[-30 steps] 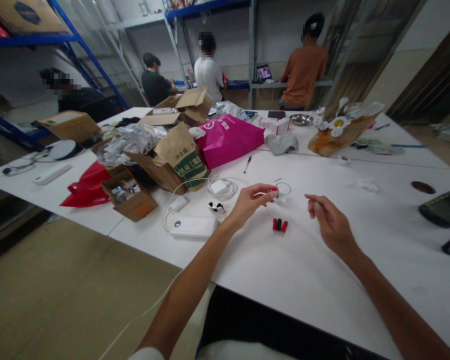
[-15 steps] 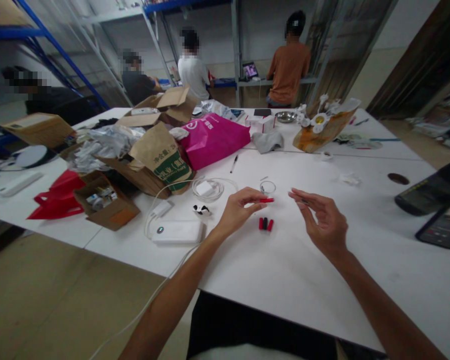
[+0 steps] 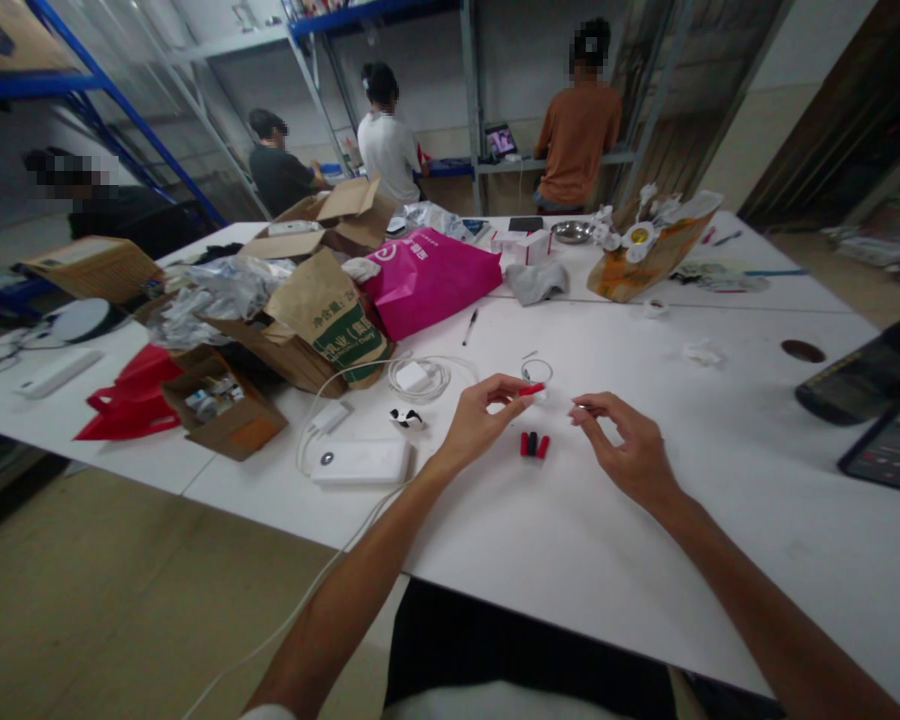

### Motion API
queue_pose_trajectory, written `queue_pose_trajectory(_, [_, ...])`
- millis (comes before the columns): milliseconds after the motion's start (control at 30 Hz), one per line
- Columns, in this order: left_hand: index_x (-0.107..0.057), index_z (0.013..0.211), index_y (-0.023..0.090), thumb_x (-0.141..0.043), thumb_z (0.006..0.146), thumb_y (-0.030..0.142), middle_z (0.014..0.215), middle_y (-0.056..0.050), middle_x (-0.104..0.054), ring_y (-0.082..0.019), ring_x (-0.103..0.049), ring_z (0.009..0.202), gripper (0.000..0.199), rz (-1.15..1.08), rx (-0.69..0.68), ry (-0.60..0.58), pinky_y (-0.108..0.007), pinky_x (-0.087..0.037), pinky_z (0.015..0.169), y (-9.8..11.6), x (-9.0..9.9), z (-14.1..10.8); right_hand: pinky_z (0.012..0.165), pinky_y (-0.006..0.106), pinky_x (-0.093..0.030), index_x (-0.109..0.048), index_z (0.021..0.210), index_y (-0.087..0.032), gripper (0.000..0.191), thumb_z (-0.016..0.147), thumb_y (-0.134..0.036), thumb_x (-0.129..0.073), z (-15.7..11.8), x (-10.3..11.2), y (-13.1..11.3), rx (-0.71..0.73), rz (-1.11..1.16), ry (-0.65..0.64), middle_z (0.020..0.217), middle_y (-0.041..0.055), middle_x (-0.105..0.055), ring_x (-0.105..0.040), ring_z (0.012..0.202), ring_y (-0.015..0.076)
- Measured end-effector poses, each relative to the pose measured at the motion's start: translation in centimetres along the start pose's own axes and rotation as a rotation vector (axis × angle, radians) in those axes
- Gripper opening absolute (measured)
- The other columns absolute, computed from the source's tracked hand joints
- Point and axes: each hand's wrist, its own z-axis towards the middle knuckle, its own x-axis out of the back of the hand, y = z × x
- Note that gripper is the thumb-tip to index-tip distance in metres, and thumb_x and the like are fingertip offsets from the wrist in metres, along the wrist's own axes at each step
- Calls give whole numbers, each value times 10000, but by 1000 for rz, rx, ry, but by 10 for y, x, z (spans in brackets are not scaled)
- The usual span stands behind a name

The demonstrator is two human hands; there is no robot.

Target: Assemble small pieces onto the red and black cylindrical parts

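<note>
Small slim red cylinder [image 3: 532, 388], held above the white desk [image 3: 607, 600], clamped between thumb and fingers of left hand [image 3: 480, 420]. Tiny shiny metallic-looking piece [image 3: 582, 407] pinched in fingertips of right hand [image 3: 630, 440], too small to identify. Held pieces apart, not touching. Two short red cylinders and one black one [image 3: 532, 445] lie side by side, on the near side of the held cylinder. Thin grey wire loop [image 3: 526, 373] just beyond left fingers. White rounded power bank [image 3: 364, 462] and coiled white cable with adapter [image 3: 412, 377] to the left, slim black pen [image 3: 470, 327] farther off.

Risks, judged: tiny piece could be dropped if the tip pinch is loosened, then easily lost on the desk; red cylinder could be rolled away if released on its side; loose cylinders could be knocked by a lowered wrist.

Writing: Chinese characters on brown paper bag with green band [image 3: 345, 340], "净含量" readable, "Dairy" apparently on the band. White logo and lettering on glossy magenta bag [image 3: 435, 285], not legible.
</note>
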Motion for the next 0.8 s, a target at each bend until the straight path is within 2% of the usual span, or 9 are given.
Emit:
queue_pose_trajectory(133, [-837, 1125, 189, -836, 967, 433, 1112, -99, -842, -210, -763, 990, 291, 43, -20, 12, -320, -578, 892, -4, 2, 1, 806, 386, -623, -724, 1177, -240, 196, 1111, -394, -622, -4, -8, 9, 52, 6, -81, 921, 43, -786, -760, 796, 221])
queue_pose_trajectory(300, [-834, 1113, 197, -825, 977, 426, 1103, -90, -842, -204, -765, 973, 267, 68, -30, 25, -326, -577, 883, -4, 3, 1, 846, 399, -608, -716, 1197, -255, 161, 1124, -313, -585, -9, -19, 10, 105, 25, -171, 1047, 69, -760, -748, 922, 239])
queue_pose_trajectory(400, [-832, 1113, 196, -821, 981, 399, 1114, -86, -842, -199, -763, 976, 243, 71, -39, 26, -326, -578, 889, -2, 3, 0, 831, 405, -607, -694, 1263, -254, 206, 1138, -291, -535, -11, -26, 12, 102, 5, -228, 1101, 87, -713, -723, 910, 236])
queue_pose_trajectory(467, [-830, 1115, 193, -818, 982, 383, 1113, -85, -841, -197, -760, 975, 232, 76, -42, 25, -326, -579, 889, -1, 4, 0, 825, 416, -611, -672, 1296, -248, 218, 1140, -308, -531, -12, -30, 15, 100, -45, -281, 1128, 95, -682, -708, 882, 232])
queue_pose_trajectory(533, [-828, 1111, 190, -816, 982, 371, 1107, -84, -842, -196, -757, 972, 222, 80, -41, 27, -326, -580, 889, 1, 4, 0, 881, 450, -618, -653, 1323, -242, 242, 1129, -366, -576, -13, -32, 16, 117, -117, -343, 1163, 106, -657, -709, 922, 248])
queue_pose_trajectory(667, [-826, 1105, 189, -808, 987, 349, 1117, -84, -840, -195, -760, 986, 199, 84, -46, 22, -322, -581, 894, 6, 5, 0, 954, 539, -617, -643, 1318, -210, 412, 1056, -524, -696, -13, -33, 12, 145, -298, -454, 1176, 130, -624, -697, 1014, 314])
queue_pose_trajectory(800, [-824, 1112, 189, -807, 989, 323, 1122, -83, -839, -195, -763, 1004, 183, 86, -56, 12, -312, -583, 882, 11, 4, -1, 941, 550, -619, -652, 1218, -192, 365, 1051, -515, -687, -12, -36, 6, 193, -401, -502, 1151, 146, -628, -688, 1023, 336])
